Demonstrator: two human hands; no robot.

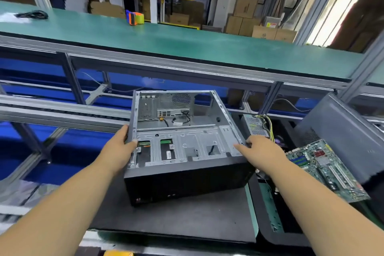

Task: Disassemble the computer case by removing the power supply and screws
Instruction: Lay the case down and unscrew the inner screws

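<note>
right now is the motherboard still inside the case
No, the case held by both hands is bare inside apart from a few loose cables, and the motherboard lies outside it to the right.

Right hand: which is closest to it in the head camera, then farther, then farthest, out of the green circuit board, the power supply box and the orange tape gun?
From the right hand:
1. Power supply box, just behind it.
2. Green circuit board, to its right.
3. Orange tape gun, far back on the green bench.

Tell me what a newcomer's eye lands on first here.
First, the open computer case at centre, gripped by the left hand and right hand at its side walls. Next, the green motherboard lying at right, with the power supply behind it.
</note>
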